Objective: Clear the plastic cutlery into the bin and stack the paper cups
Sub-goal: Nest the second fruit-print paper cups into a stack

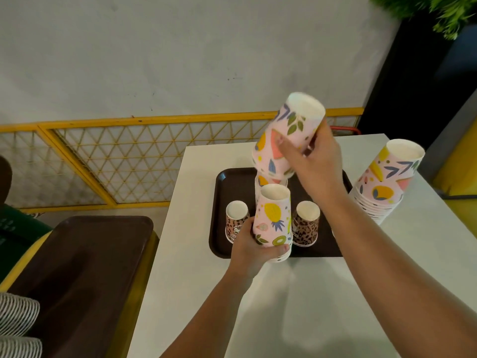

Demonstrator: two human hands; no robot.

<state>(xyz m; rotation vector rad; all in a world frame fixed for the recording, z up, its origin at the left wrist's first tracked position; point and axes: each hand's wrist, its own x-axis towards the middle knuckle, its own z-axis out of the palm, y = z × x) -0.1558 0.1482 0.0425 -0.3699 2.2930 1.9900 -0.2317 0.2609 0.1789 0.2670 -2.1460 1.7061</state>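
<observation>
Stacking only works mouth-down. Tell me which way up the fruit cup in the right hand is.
Upside down and tilted. The fruit cup shows its white base on top, its wider rim below, gripped by the right hand.

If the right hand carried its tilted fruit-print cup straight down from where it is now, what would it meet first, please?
Probably the fruit-print cup standing upside down on the brown tray, just under the cup in the right hand; depth is uncertain.

White table [296, 301] w/ brown tray [232, 187] & fruit-print cup stack [382, 187] directly on it
</observation>
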